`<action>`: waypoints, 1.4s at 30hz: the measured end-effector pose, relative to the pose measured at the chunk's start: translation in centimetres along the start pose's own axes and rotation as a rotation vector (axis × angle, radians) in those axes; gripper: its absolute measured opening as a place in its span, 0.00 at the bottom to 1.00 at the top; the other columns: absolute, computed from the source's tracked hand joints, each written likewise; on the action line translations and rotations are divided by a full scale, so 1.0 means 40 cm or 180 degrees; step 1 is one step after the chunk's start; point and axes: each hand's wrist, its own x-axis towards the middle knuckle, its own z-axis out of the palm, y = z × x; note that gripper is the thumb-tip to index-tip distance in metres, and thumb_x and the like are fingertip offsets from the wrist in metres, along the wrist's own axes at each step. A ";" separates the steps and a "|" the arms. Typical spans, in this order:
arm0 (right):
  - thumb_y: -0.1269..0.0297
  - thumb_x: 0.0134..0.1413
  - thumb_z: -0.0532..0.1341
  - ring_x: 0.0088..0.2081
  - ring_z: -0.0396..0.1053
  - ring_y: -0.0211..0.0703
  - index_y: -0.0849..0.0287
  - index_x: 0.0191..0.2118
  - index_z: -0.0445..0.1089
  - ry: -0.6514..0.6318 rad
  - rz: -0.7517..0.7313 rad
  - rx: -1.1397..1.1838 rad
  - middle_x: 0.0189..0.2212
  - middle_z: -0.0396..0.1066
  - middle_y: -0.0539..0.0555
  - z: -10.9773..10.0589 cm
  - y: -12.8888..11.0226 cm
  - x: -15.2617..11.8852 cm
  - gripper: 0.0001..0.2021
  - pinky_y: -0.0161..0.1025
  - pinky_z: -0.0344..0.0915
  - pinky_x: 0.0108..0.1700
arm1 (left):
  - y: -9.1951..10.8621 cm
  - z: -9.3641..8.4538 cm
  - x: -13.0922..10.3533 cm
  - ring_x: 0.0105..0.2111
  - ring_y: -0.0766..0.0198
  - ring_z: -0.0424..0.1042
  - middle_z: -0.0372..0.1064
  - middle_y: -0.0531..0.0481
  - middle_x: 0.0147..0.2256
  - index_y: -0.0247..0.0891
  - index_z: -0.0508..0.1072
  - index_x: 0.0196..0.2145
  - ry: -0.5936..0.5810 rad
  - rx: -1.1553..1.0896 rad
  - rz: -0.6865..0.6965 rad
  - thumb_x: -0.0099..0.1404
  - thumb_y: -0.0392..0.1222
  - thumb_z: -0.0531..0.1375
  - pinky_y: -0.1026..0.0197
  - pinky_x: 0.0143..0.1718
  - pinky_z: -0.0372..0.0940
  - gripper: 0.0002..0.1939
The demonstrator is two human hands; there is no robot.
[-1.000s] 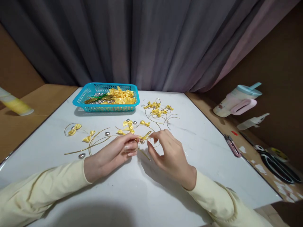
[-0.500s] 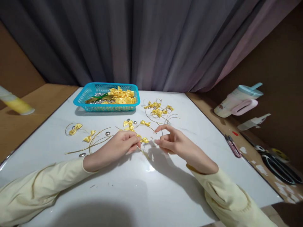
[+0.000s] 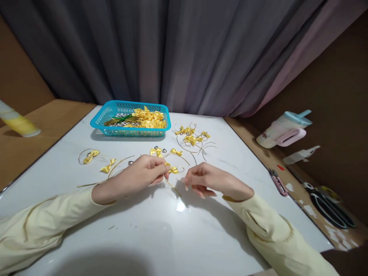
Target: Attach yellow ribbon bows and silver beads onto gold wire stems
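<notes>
Low over the white table, my left hand point(image 3: 146, 172) is closed in a pinch on a yellow ribbon bow point(image 3: 174, 170), partly hidden by my fingertips. A thin wire loop sticks out on the bow's right side. Just right of it is my right hand point(image 3: 208, 180), thumb and forefinger brought together and the other fingers loosely bent. What lies in that pinch is too fine to make out. Gold wire point(image 3: 173, 187) shows below my left fingertips. Close beyond my hands lie loose bows point(image 3: 156, 152) and a silver heart-shaped bead point(image 3: 164, 150).
A blue basket point(image 3: 130, 132) at the back holds yellow bows, silver beads and tied gold wires. Wired bows point(image 3: 192, 140) cluster right of it. At the right are pink-handled nippers point(image 3: 278, 183), black scissors point(image 3: 327, 207), a small bottle point(image 3: 300, 155) and a lidded cup point(image 3: 280, 130).
My right hand has come down slightly, and its thumb and forefinger have closed from apart to a pinch. My left hand keeps hold of the bow. The view has shifted a little.
</notes>
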 end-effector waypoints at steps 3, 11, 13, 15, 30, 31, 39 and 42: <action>0.58 0.54 0.59 0.11 0.57 0.28 0.63 0.26 0.68 0.0515 -0.0240 -0.0418 0.17 0.69 0.49 -0.033 -0.036 -0.023 0.13 0.28 0.54 0.14 | -0.002 -0.016 0.005 0.14 0.71 0.48 0.53 0.59 0.13 0.36 0.68 0.21 -0.0386 0.0084 -0.0059 0.60 0.43 0.53 0.67 0.16 0.45 0.13; 0.69 0.56 0.55 0.15 0.66 0.33 0.64 0.25 0.72 0.0437 -0.1159 -0.1804 0.13 0.67 0.48 -0.018 -0.145 0.038 0.13 0.28 0.62 0.17 | -0.005 -0.001 -0.009 0.15 0.69 0.56 0.55 0.58 0.12 0.38 0.72 0.22 -0.1219 0.0634 0.0533 0.62 0.40 0.52 0.67 0.20 0.54 0.14; 0.73 0.54 0.55 0.14 0.66 0.32 0.64 0.22 0.71 0.0213 -0.1176 -0.2082 0.13 0.66 0.48 -0.010 -0.157 0.074 0.13 0.28 0.62 0.18 | -0.003 0.002 -0.015 0.20 0.66 0.63 0.59 0.56 0.12 0.38 0.71 0.21 -0.1123 0.0776 0.0993 0.64 0.40 0.52 0.66 0.26 0.59 0.15; 0.77 0.51 0.54 0.16 0.66 0.32 0.65 0.21 0.70 -0.0078 -0.1169 -0.2230 0.15 0.68 0.48 -0.005 -0.164 0.106 0.13 0.29 0.63 0.20 | -0.003 0.005 -0.021 0.26 0.64 0.66 0.65 0.54 0.14 0.39 0.70 0.20 -0.1000 0.0915 0.1418 0.65 0.40 0.52 0.64 0.36 0.61 0.17; 0.73 0.53 0.58 0.20 0.67 0.30 0.65 0.28 0.74 -0.1601 -0.0892 -0.1243 0.19 0.71 0.47 -0.040 -0.150 0.155 0.08 0.29 0.66 0.26 | -0.034 0.023 -0.026 0.24 0.65 0.70 0.72 0.49 0.22 0.37 0.70 0.24 -0.0188 0.1438 0.2501 0.65 0.35 0.49 0.59 0.42 0.64 0.15; 0.72 0.54 0.58 0.20 0.66 0.30 0.64 0.32 0.74 -0.1498 -0.0930 -0.1160 0.19 0.71 0.47 -0.044 -0.143 0.149 0.07 0.29 0.66 0.26 | -0.033 0.023 -0.025 0.24 0.65 0.70 0.73 0.49 0.22 0.36 0.69 0.24 -0.0161 0.1389 0.2495 0.65 0.35 0.49 0.60 0.41 0.64 0.15; 0.69 0.53 0.60 0.22 0.65 0.33 0.64 0.35 0.69 0.1646 -0.1450 -0.1111 0.28 0.71 0.52 -0.024 -0.102 0.024 0.04 0.31 0.64 0.23 | -0.020 0.024 -0.022 0.21 0.70 0.70 0.74 0.57 0.21 0.37 0.68 0.25 0.0007 0.0408 0.1828 0.66 0.36 0.49 0.54 0.57 0.51 0.14; 0.72 0.54 0.59 0.29 0.65 0.36 0.62 0.31 0.68 0.2622 -0.2274 -0.1656 0.31 0.69 0.54 0.031 -0.081 -0.044 0.02 0.34 0.64 0.30 | -0.019 0.026 -0.019 0.23 0.70 0.71 0.74 0.59 0.21 0.37 0.68 0.25 -0.0015 -0.0108 0.1503 0.67 0.39 0.49 0.52 0.62 0.41 0.15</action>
